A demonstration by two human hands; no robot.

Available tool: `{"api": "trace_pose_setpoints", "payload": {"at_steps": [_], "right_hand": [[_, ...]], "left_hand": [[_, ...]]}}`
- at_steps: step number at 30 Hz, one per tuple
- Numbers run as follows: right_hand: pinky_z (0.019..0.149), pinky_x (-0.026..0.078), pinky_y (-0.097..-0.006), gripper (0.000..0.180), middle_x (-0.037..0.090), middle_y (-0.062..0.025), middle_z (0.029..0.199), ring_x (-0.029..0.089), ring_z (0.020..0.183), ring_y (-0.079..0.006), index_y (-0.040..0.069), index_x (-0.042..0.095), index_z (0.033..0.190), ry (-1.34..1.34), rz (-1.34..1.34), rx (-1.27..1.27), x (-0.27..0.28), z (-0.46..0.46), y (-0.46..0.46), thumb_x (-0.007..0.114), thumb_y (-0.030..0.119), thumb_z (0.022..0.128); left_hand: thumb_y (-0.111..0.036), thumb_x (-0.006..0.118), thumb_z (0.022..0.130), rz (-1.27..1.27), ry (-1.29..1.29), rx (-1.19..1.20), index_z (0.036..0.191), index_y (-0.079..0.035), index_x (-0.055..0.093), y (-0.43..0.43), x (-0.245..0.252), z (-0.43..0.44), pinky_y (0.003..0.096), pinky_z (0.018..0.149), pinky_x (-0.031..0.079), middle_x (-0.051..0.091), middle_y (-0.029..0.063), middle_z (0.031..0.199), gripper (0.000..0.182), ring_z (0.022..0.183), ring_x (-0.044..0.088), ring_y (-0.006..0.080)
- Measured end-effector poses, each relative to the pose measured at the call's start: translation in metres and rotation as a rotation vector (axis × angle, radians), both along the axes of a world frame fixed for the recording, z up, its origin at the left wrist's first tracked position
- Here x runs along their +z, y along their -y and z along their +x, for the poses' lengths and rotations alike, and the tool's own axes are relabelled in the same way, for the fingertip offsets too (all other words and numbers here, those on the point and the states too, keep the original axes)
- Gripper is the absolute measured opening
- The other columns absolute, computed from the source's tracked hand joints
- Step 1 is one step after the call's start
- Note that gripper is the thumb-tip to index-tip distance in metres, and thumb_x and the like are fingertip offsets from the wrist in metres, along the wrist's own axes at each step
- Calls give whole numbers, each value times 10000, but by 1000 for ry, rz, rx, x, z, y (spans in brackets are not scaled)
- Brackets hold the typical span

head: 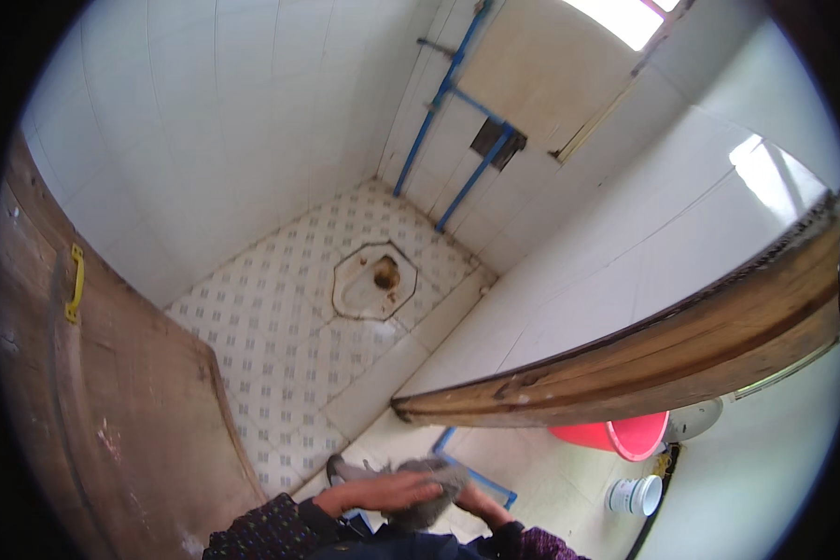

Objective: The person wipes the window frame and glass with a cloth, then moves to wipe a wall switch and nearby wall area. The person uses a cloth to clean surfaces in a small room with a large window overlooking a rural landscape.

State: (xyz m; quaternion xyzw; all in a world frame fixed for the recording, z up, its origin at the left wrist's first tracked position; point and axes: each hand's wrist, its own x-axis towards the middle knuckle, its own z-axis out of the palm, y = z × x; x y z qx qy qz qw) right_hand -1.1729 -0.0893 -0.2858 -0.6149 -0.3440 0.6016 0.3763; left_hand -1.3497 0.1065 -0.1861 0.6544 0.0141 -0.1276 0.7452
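At the bottom of the head view, a grey, fuzzy bundle, perhaps a cloth [427,514], is held between my two hands close to my body. My left hand [399,490] lies across its upper side with the fingers stretched over it. From the other side my right hand [479,498] reaches to the bundle, which hides its fingers. Dark patterned sleeves cover both forearms. Beyond the hands is a tiled floor [273,392] with a squat toilet [364,290] set into it, stained brown around the drain.
A wooden door [133,392] with a yellow handle [75,283] stands at left. The wooden door frame [623,357] juts in from the right. Below it are a red plastic basin [630,437], a white bucket [633,495] and blue pipe [486,484]. More blue pipes [427,126] run down the far wall.
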Motion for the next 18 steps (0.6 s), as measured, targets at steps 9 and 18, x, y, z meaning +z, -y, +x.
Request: {"api": "trace_pose_setpoints", "payload": {"at_steps": [9, 18], "right_hand": [[824, 493, -291, 223, 690, -76, 953, 634, 896, -142, 37, 663, 1053, 425, 99, -176, 39, 31, 34, 580, 164, 890], [785, 479, -280, 253, 658, -74, 913, 594, 843, -127, -23, 647, 974, 95, 39, -56, 80, 42, 109, 553, 208, 927]], "left_hand": [[-397, 456, 934, -23, 312, -450, 1082, -32, 589, 81, 38, 71, 354, 891, 404, 581, 166, 1088, 416, 968, 554, 288], [-526, 629, 770, 563, 189, -138, 965, -72, 649, 165, 64, 116, 376, 729, 474, 659, 147, 867, 494, 835, 620, 289]]}}
